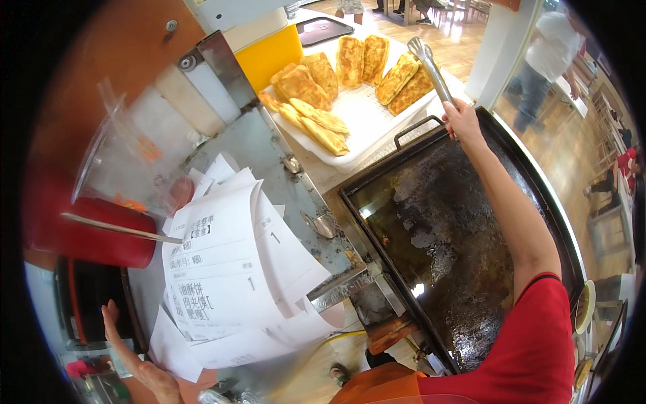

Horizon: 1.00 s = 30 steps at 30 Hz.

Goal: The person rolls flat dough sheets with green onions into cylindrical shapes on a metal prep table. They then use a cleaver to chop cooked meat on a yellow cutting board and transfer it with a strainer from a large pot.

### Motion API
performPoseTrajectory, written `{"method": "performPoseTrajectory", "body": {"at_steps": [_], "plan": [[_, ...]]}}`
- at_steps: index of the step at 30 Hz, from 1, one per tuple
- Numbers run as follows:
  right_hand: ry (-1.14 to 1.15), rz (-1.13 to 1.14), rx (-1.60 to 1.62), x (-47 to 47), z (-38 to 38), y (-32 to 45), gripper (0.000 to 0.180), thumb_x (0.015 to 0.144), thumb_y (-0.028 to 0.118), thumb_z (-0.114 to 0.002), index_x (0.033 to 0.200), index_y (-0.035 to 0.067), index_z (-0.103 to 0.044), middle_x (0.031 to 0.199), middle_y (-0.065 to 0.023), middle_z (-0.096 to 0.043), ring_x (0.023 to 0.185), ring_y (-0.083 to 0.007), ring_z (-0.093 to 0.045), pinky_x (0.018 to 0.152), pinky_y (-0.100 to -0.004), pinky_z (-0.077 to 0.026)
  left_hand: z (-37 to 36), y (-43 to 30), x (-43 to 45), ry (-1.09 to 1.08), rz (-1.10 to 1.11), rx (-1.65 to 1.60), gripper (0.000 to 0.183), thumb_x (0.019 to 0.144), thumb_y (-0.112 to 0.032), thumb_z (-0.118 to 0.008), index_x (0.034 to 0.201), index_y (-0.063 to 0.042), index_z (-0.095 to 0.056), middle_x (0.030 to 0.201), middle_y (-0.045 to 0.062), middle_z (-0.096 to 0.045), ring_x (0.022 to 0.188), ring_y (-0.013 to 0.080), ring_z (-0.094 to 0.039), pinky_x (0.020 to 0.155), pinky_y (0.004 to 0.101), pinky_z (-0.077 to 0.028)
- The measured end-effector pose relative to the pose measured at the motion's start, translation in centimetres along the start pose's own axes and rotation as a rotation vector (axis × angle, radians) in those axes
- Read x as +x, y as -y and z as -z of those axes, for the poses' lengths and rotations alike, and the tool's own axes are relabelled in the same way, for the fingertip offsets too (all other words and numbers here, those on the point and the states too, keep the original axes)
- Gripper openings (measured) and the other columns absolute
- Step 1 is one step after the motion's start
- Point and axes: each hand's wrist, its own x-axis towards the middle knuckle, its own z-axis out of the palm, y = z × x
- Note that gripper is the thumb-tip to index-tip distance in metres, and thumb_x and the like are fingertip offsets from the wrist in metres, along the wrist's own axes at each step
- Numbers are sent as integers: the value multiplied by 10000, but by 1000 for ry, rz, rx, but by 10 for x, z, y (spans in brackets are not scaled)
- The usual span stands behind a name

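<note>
My right hand [462,121] is closed around the handle of metal tongs [438,76], beyond the far edge of a flat griddle [444,217] with a dark, oily surface. The tongs' scalloped tips point away from me, near the right end of a white plastic tray [348,159]. Browned filled flatbreads [305,86] stand and lean around the tray's sides, with paler folded flatbreads [320,126] at its near left. At the lower left rim, my left hand [151,376] is empty, its fingers extended, beside a stack of printed paper slips [217,272].
A thin metal rod [121,228] reaches the slips from the left, by a red container [101,232] and clear plastic bags [136,151]. A steel counter [257,146] borders the griddle. Behind the tray lies a dark serving tray [324,30]. People are in the dining area at right.
</note>
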Motion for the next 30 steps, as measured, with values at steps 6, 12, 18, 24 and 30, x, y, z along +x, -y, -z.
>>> {"method": "performPoseTrajectory", "body": {"at_steps": [6, 12, 18, 24, 30], "plan": [[105, -111, -6, -4, 8, -4, 267, 911, 202, -519, 1007, -44, -562, 645, -39, -521, 422, -79, -450, 349, -244, -367, 6, -1, 0, 28, -87, -24, 822, 910, -617, -216, 1390, 45, -299, 1402, 222, -364, 1309, 329, -341, 1098, 448, -206], [178, -177, 6, 29, -6, 1, 247, 906, 175, -527, 952, -66, -551, 622, -58, -531, 430, -93, -461, 353, -252, -393, 0, 17, -1, 12, -174, -64, 805, 918, -601, -230, 1389, 48, -297, 1404, 226, -359, 1307, 337, -344, 1096, 452, -210], [220, -237, -79, 49, -30, 8, 206, 895, 184, -542, 934, -18, -556, 666, -49, -545, 434, -71, -449, 340, -228, -378, 7, 2, -2, 34, -47, 42, 880, 866, -693, -169, 1404, -10, -303, 1350, 217, -419, 1257, 332, -405, 1044, 498, -274], [254, -126, 175, 2, -23, 8, 249, 895, 138, -519, 1033, -65, -564, 660, -48, -530, 448, -74, -447, 378, -229, -372, 2, 1, 0, 4, -73, -25, 912, 855, -713, -193, 1399, 11, -307, 1328, 229, -435, 1241, 335, -415, 1037, 477, -284], [231, -156, 345, -87, 23, 35, 254, 914, 152, -501, 1095, -16, -561, 694, -23, -520, 464, -60, -428, 386, -208, -353, 2, 1, -4, -75, -85, -70, 941, 833, -741, -205, 1400, 1, -310, 1327, 219, -440, 1232, 323, -421, 1046, 459, -275]]}}
